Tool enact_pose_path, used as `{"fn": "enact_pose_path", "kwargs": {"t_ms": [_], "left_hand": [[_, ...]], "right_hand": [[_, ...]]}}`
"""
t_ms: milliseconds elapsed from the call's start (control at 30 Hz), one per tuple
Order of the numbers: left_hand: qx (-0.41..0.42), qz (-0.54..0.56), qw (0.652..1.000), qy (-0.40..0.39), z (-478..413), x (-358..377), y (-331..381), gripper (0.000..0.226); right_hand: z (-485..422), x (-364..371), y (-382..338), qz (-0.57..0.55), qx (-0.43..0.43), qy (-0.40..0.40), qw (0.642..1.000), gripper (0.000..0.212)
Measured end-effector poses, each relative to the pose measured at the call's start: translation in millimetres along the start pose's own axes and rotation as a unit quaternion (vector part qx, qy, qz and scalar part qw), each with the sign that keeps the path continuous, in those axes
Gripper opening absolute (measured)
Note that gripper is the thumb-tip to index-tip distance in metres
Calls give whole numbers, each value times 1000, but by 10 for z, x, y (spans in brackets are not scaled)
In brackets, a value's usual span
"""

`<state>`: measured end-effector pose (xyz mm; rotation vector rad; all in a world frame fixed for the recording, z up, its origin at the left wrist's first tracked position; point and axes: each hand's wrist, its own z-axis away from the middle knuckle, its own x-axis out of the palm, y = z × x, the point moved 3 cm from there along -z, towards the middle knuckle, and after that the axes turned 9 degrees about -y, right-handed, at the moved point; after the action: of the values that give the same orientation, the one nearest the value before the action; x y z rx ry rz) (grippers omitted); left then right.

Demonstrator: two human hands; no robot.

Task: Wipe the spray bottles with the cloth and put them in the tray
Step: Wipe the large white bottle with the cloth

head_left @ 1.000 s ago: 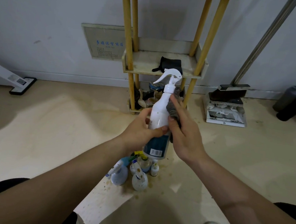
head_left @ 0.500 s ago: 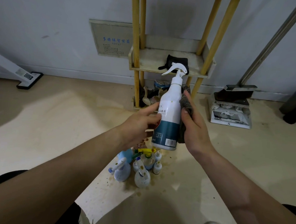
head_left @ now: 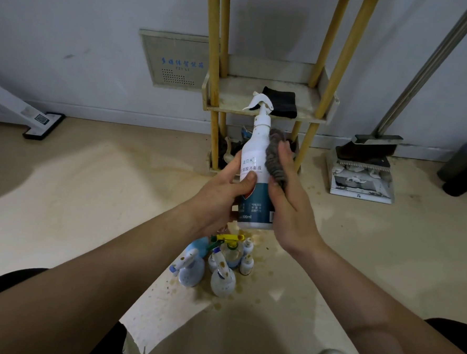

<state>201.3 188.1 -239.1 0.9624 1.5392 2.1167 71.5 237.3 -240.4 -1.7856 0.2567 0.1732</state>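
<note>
A tall white and teal spray bottle (head_left: pixel 256 161) is held upright in front of me, its white trigger head pointing left. My left hand (head_left: pixel 223 192) grips its body from the left, thumb across the label. My right hand (head_left: pixel 288 199) presses a grey cloth (head_left: pixel 274 157) against the bottle's right side, fingers wrapped over the cloth. Several small stained spray bottles (head_left: pixel 221 263) stand on the floor below my hands. The tray shelf (head_left: pixel 308 99) of a yellow-legged rack stands behind, with a black cloth (head_left: pixel 282 103) lying on it.
A wall runs behind the rack (head_left: pixel 214 66). A dustpan with a long handle (head_left: pixel 364 168) stands at the right, and dark cylinders (head_left: pixel 465 166) at the far right. A white device base (head_left: pixel 41 124) lies at the left. The floor is stained around the bottles.
The bottle has turned in my left hand, showing more of its label. My right hand with the cloth has slid along the bottle's right side. The view shifted slightly.
</note>
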Motion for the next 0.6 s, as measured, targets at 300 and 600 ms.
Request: {"fn": "enact_pose_path", "kwargs": {"t_ms": [300, 600], "left_hand": [[37, 11, 999, -8, 4, 20, 78, 56], [43, -81, 996, -15, 11, 126, 19, 66]], "right_hand": [[121, 34, 5, 117, -44, -49, 991, 58], [-142, -253, 12, 61, -8, 2, 998, 58]]}}
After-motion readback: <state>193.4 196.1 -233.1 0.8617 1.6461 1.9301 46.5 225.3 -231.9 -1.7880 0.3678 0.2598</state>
